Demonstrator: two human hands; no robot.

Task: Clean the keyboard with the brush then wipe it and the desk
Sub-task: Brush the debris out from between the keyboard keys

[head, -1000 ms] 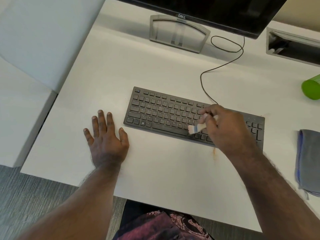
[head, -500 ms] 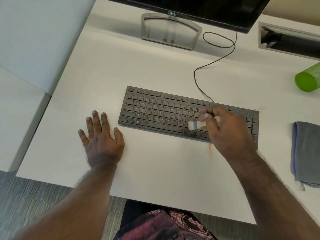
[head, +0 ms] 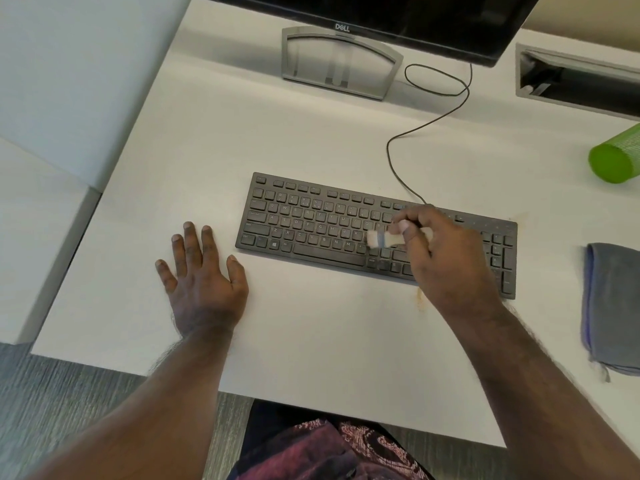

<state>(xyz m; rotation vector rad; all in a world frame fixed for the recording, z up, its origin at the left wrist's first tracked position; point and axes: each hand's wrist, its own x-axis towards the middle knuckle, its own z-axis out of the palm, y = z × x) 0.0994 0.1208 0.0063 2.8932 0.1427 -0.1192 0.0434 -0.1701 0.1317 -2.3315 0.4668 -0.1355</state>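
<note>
Left hand [head: 202,278] is lying flat, fingers spread, on the desk [head: 329,341] lower left of centre, just beside the keyboard [head: 346,223], likely bracing the body. Right hand [head: 446,258] is pinching the brush [head: 382,238] near its bristle end, bristles pointing left over the lower key rows right of centre; short grip probably for control. Grey cloth [head: 613,306] is waiting at right edge for the wipe step. Green bottle [head: 614,157] is sitting upper right, monitor [head: 381,15] at top.
</note>
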